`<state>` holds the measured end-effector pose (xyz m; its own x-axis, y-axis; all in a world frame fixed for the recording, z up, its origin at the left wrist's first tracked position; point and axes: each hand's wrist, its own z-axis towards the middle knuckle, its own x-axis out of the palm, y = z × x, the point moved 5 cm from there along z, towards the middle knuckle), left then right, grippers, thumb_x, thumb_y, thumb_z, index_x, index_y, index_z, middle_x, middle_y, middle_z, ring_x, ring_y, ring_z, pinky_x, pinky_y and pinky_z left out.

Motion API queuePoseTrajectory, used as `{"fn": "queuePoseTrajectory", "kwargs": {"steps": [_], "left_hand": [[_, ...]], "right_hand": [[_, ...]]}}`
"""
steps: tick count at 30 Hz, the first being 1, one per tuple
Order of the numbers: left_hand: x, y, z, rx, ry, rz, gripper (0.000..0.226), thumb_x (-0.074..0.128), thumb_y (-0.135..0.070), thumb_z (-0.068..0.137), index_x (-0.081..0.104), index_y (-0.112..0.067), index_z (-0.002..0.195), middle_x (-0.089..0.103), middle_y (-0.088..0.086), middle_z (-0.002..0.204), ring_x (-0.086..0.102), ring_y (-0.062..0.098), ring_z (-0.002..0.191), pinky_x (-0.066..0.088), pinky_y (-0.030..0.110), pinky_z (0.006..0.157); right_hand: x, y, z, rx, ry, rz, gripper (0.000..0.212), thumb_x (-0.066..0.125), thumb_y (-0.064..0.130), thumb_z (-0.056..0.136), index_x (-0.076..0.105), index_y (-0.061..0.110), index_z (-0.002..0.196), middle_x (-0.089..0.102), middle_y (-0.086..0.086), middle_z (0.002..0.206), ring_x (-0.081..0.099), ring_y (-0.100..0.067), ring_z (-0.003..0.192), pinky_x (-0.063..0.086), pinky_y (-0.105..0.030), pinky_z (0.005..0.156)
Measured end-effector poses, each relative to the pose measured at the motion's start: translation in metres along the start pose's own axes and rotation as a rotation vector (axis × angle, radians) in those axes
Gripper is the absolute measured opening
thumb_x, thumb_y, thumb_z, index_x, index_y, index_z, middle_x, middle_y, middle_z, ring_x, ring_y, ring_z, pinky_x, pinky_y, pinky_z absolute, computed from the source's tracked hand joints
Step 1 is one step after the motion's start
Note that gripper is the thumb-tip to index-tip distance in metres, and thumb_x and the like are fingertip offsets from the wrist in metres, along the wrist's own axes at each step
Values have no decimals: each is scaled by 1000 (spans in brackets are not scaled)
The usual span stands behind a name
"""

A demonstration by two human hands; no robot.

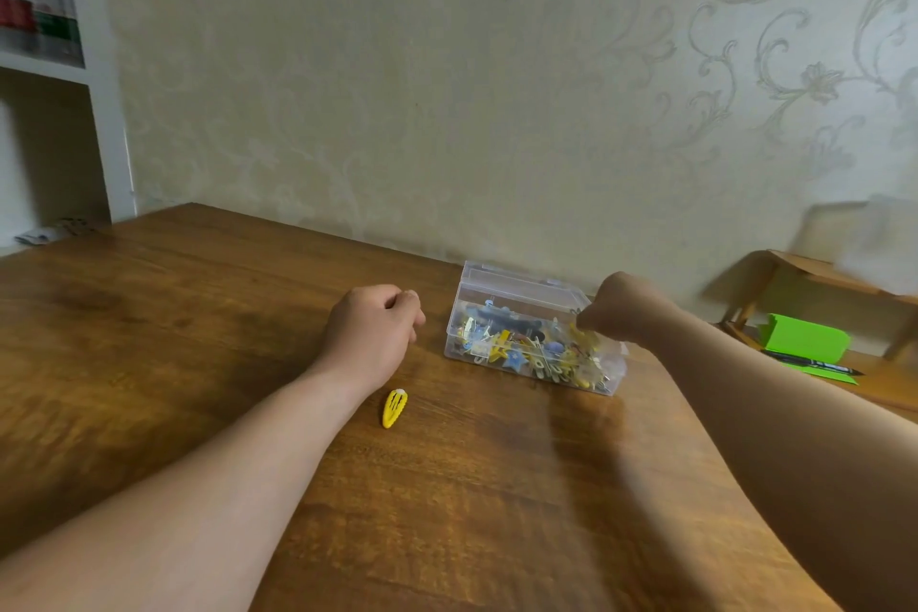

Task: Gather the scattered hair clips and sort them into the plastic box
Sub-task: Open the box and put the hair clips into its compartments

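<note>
Yellow hair clip (395, 408), the only loose one in view, lies on the wooden table (198, 313) just beside your left wrist, nearer to you than the knuckles. Its long axis runs roughly toward and away from you, tapered end nearest. Your left hand (372, 328) is much the closer. Its fingers are curled with the thumb on top, and I cannot tell whether they hold anything. To reach the clip you would draw that hand back. Your right hand (621, 313) hangs over the right end of the open plastic box (459, 333), fingers bunched downward. It is blurred, so I cannot tell if it has a grip on anything.
</note>
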<state>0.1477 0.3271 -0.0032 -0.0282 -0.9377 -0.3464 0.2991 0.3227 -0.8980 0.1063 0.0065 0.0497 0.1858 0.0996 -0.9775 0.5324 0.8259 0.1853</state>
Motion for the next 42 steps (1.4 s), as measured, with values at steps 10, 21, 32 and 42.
{"fn": "queuePoseTrajectory", "kwargs": {"steps": [10, 21, 32, 42], "left_hand": [[-1, 0, 0, -4, 6, 13, 41, 49, -31, 110, 76, -17, 83, 73, 3, 78, 64, 15, 77, 40, 29, 65], [-4, -3, -4, -15, -5, 2, 40, 52, -32, 107, 76, -19, 79, 75, 7, 78, 68, 22, 78, 47, 32, 67], [-9, 2, 0, -118, -69, -116, 35, 53, -29, 103, 76, -17, 79, 70, -3, 68, 66, 20, 77, 57, 39, 78], [-9, 1, -1, -85, -77, -91, 35, 53, -26, 104, 77, -15, 80, 71, 2, 71, 65, 22, 76, 55, 40, 74]], "right_hand": [[-8, 5, -4, -2, -91, 7, 23, 69, 29, 89, 69, 9, 77, 65, -3, 70, 55, -20, 59, 42, -25, 54], [9, 104, -155, -473, -208, 616, 18, 67, 34, 98, 72, 23, 85, 69, 10, 73, 60, -2, 67, 42, -23, 57], [56, 132, -179, -786, 222, 350, 30, 61, 34, 105, 64, 45, 132, 50, 16, 112, 54, -4, 103, 50, -28, 95], [45, 121, -178, -752, 152, 364, 9, 70, 35, 100, 67, 27, 103, 61, 11, 95, 57, -6, 82, 50, -25, 72]]}}
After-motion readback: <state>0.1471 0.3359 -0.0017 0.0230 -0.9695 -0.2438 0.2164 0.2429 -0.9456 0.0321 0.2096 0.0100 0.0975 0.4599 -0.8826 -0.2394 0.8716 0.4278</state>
